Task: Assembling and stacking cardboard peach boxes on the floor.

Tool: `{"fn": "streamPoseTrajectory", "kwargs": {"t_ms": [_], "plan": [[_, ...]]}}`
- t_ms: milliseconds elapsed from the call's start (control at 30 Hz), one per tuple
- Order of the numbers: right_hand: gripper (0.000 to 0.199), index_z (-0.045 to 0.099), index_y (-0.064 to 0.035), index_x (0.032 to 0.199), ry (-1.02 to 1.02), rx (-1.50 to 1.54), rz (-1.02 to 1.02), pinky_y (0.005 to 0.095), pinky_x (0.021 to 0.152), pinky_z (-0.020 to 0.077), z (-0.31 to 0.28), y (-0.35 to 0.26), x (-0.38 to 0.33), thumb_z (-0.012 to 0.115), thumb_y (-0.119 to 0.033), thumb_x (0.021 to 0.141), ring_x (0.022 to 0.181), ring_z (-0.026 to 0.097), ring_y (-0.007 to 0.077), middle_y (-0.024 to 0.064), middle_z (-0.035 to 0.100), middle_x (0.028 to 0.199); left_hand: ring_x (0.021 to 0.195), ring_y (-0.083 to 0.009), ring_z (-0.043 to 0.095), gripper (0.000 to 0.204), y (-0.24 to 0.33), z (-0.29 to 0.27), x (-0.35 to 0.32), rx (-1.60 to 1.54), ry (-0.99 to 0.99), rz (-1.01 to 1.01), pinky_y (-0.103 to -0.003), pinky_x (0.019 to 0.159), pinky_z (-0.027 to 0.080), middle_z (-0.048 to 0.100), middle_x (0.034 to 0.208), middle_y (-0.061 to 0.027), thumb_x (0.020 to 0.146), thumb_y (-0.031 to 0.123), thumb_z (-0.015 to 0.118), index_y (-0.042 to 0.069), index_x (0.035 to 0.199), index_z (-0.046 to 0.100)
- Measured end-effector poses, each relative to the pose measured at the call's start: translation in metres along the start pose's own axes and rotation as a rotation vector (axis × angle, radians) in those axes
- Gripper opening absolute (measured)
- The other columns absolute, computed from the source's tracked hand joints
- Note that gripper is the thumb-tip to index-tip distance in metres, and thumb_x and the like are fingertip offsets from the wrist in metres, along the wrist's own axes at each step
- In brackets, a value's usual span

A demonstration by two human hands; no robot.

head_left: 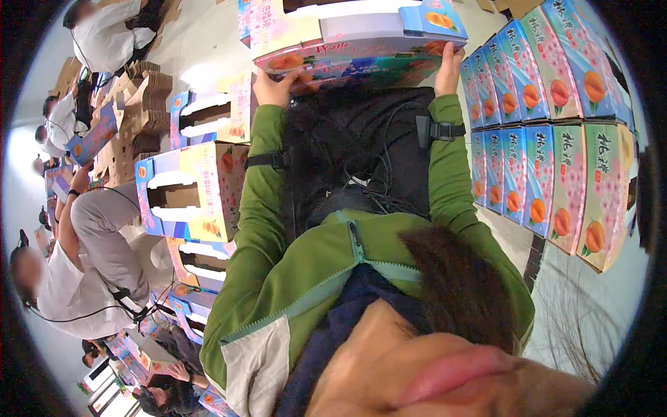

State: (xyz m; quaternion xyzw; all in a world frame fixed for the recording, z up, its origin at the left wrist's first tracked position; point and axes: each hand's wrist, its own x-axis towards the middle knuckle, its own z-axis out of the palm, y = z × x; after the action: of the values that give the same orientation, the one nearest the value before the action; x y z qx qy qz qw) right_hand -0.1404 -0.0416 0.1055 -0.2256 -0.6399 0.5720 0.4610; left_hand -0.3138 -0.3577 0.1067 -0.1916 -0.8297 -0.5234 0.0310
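In front of me, at the top of the view, is a printed cardboard fruit gift box [375,50] with peach pictures, in pink, purple and blue. My left hand [273,87] grips its left end, thumb along the near side and the other fingers partly hidden. At the right end my right hand [448,69] holds the corner, its fingers up against the side. The box's far part is cut off by the view's edge, so I cannot tell whether a second box is under it.
Stacked peach-printed boxes [549,167] stand in two tiers at my right. More boxes with cut-out tops [184,187] line my left, beside a pile of flat brown cardboard [142,104]. Several people work at the left; one in white [87,285] sits close by.
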Motion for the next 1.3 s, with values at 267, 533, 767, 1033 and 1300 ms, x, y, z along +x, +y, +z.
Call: {"fn": "streamPoseTrajectory", "kwargs": {"t_ms": [267,533,767,1033,1300], "plan": [[0.064,0.041,0.0006,0.138,-0.079,0.214,0.12,0.0367,0.111,0.0244,-0.031,0.017,0.017,0.03,-0.05,0.101,0.13,0.039,0.024,0.0132,0.044,0.14,0.107,-0.0288,0.061,0.065,0.01,-0.037,0.005,0.074,-0.148,0.009,-0.037,0.091,0.047,0.063,0.114,-0.0192,0.065,0.02,0.084,0.001,0.119,0.054],[0.076,0.042,0.005,0.135,0.029,0.035,0.134,0.0413,0.115,0.0208,-0.079,-0.041,0.057,0.022,-0.058,0.099,0.136,0.035,0.0281,0.0194,0.044,0.141,0.126,-0.0342,0.047,0.071,-0.001,-0.101,0.086,0.777,-0.582,-0.028,-0.038,0.106,0.037,0.05,0.134,-0.0232,0.078,0.035,0.07,-0.002,0.134,0.046],[0.074,0.051,0.0033,0.128,-0.021,-0.139,0.115,0.0437,0.113,0.0232,-0.083,-0.036,0.071,0.023,-0.059,0.098,0.131,0.041,0.026,0.0171,0.051,0.133,0.109,-0.0356,0.06,0.063,-0.07,-0.056,0.186,0.793,-0.688,-0.091,-0.043,0.092,0.048,0.063,0.114,-0.0236,0.064,0.024,0.075,0.01,0.124,0.059],[0.061,0.061,-0.0004,0.108,0.159,0.108,0.37,0.0401,0.101,0.0361,-0.094,0.064,0.018,0.031,-0.053,0.099,0.108,0.054,0.0257,0.0137,0.062,0.11,0.133,-0.032,0.04,0.103,-0.15,0.041,0.26,1.138,-0.622,0.038,-0.051,0.106,0.035,0.046,0.14,-0.0131,0.052,0.034,0.091,0.004,0.137,0.04],[0.056,0.048,-0.009,0.132,0.266,0.117,0.585,0.0399,0.095,0.0418,-0.113,0.129,0.019,0.038,-0.051,0.097,0.109,0.055,0.0248,0.0094,0.058,0.122,0.144,-0.0354,0.016,0.12,-0.191,0.078,0.308,1.209,-0.513,0.242,-0.049,0.115,0.018,0.018,0.155,-0.019,0.057,0.04,0.087,0.025,0.152,0.015]]}}
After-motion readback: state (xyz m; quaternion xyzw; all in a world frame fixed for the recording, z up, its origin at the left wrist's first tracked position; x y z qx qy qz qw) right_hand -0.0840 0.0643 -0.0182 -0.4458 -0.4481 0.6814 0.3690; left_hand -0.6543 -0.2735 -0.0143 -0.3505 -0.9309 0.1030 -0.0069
